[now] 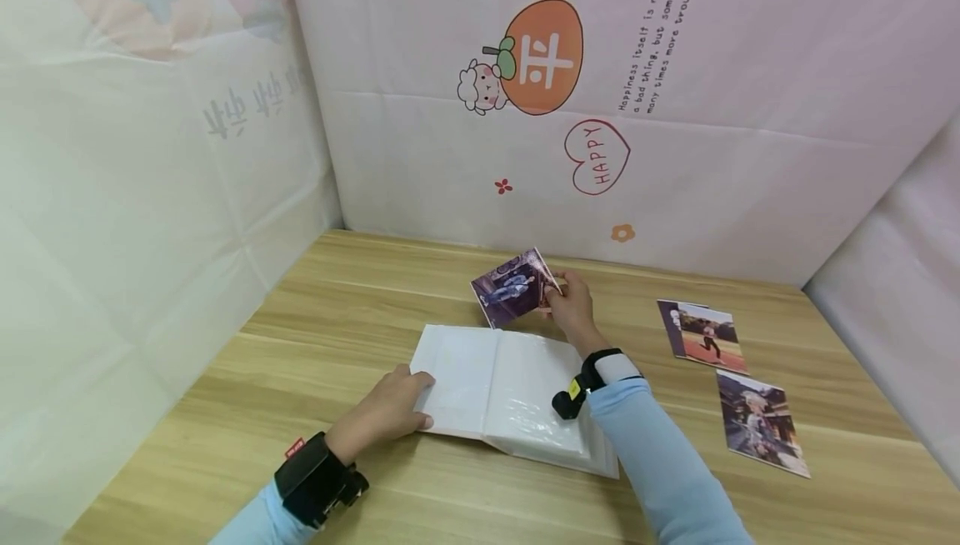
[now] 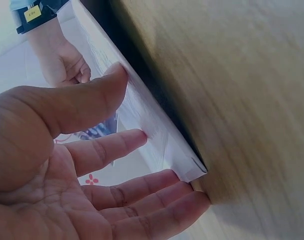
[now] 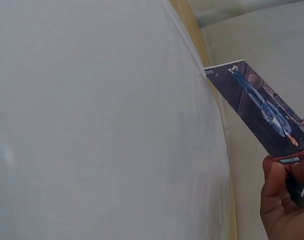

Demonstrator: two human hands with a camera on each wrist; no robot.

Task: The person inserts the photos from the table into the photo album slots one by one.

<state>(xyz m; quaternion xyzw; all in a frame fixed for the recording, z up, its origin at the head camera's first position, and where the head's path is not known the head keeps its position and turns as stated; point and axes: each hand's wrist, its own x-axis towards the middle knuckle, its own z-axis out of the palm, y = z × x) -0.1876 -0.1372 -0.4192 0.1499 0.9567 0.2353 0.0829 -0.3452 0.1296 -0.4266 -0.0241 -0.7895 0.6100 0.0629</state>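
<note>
A small photo album (image 1: pixel 459 382) lies spread on the wooden table, showing white pages with clear plastic sleeves. My left hand (image 1: pixel 390 407) rests at its left edge, the thumb on the near corner; fairly straight fingers touch the album edge (image 2: pixel 157 145) in the left wrist view. Beyond the top of the album, my right hand (image 1: pixel 572 305) pinches a photo (image 1: pixel 513 288) by its right end, between thumb and fingers. This print shows a figure in blue on a dark ground and is held tilted. The right wrist view shows the same photo (image 3: pixel 262 107) beside the large white page (image 3: pixel 106 120).
To the right on the table (image 1: pixel 337 295) lie two overlapping photos, the upper showing a runner (image 1: pixel 711 341). Nearer is another photo (image 1: pixel 761 424). A printed white cloth (image 1: pixel 420 162) hangs behind the table, with more white cloth at both sides.
</note>
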